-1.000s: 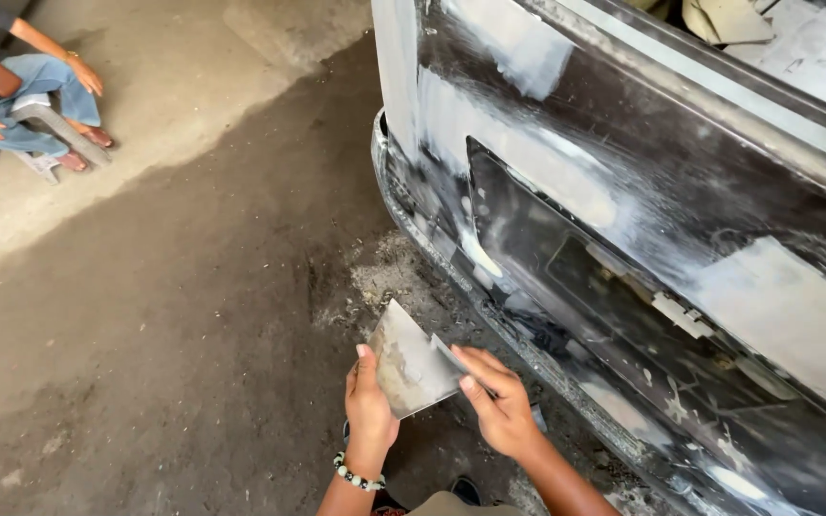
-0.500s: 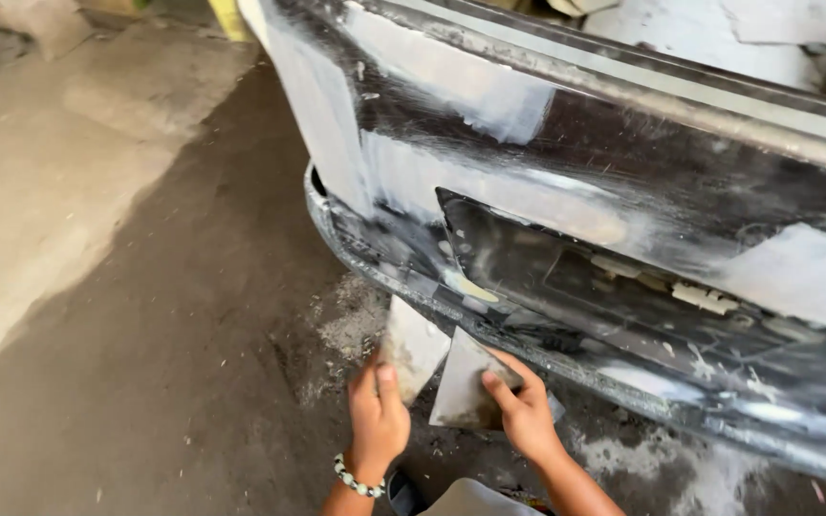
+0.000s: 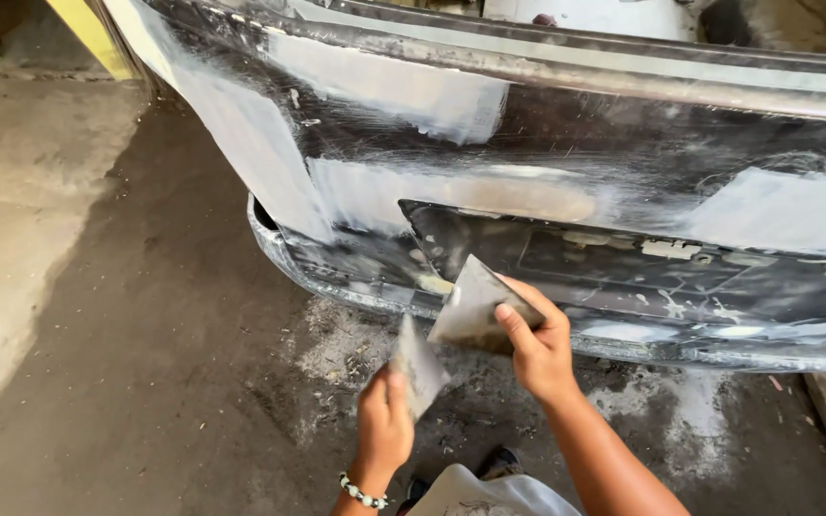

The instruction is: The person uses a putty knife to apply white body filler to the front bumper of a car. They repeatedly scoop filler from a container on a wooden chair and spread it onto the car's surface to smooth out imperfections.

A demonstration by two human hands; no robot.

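Right hand (image 3: 539, 352): raised in front of the lower edge of the car panel, wrist below and forearm running down to the right.
Right fingers (image 3: 516, 325): pinching the putty spreader; the thumb presses its near face, the other fingers curl behind its right edge.
Putty spreader (image 3: 475, 306): a thin grey blade smeared with filler, rising up and to the left from the right fingertips; its pointed top corner lies against the dark recess of the panel.
Left hand (image 3: 384, 425): lower and to the left of the right hand, with a beaded bracelet (image 3: 363, 495) at the wrist.
Left fingers (image 3: 396, 384): closed on the mixing plate, thumb on its near face; the other fingertips are hidden behind it.
Mixing plate (image 3: 419, 366): a second thin grey sheet, standing up from the left fingertips, tilted to the right, its top edge just under the spreader; whether the two touch cannot be told.
Car panel (image 3: 566, 143): dark bodywork above and beyond both sets of fingers, patched with pale filler (image 3: 394, 86).
Bumper edge (image 3: 336, 277): curved, just above the left fingers.
Floor (image 3: 145, 382): dusty concrete beneath the hands, with whitish dust under the bumper.
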